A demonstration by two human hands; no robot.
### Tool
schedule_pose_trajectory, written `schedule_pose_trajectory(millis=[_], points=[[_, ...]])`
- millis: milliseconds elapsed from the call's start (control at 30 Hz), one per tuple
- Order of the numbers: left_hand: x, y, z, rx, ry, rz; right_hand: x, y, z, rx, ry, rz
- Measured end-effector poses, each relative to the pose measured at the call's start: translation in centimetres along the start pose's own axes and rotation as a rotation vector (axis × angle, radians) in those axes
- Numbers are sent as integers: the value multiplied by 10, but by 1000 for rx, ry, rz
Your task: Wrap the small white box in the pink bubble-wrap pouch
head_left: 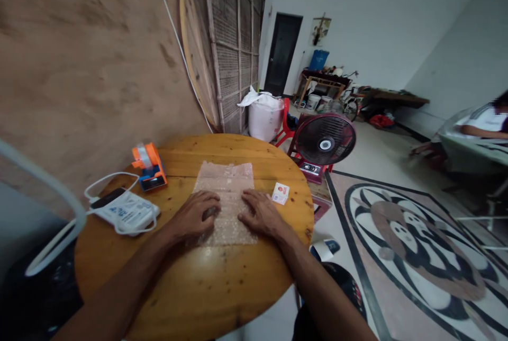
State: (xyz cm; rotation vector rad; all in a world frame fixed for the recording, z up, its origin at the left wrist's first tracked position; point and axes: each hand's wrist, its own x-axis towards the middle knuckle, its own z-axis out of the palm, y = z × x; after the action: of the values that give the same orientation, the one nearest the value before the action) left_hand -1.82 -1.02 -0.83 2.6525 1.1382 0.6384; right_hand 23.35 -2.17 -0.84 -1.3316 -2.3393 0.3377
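Note:
A sheet of clear bubble wrap lies flat on the round wooden table. My left hand rests on its left edge, fingers slightly bent and apart, with nothing in them. On the right edge of the wrap lies my right hand, its fingers spread loosely and holding nothing. Just beyond the right hand sits a small white box with a red mark. An orange and blue tape dispenser stands towards the back left of the table.
A white power bank with a looped cable lies at the table's left. Past the right edge stands a dark red fan. Behind the table are a white sack and a red chair. A person sits far right.

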Motion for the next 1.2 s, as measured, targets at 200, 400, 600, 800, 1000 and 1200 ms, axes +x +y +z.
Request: schedule_pose_trajectory(millis=[200,400,600,800,1000,1200], points=[[-1,-2,2,24,19,5,0,0,1,2,9,17],[-2,0,2,67,60,8,0,-3,0,-6,8,53],[-2,-3,3,74,42,-9,0,-3,-2,-1,-15,78],[-2,-7,6,88,38,-27,-1,-2,-1,-31,10,39],[-3,-10,8,100,39,-16,-2,-1,0,-39,30,31],[-3,-15,10,99,29,-28,-3,-2,-1,-38,34,38]])
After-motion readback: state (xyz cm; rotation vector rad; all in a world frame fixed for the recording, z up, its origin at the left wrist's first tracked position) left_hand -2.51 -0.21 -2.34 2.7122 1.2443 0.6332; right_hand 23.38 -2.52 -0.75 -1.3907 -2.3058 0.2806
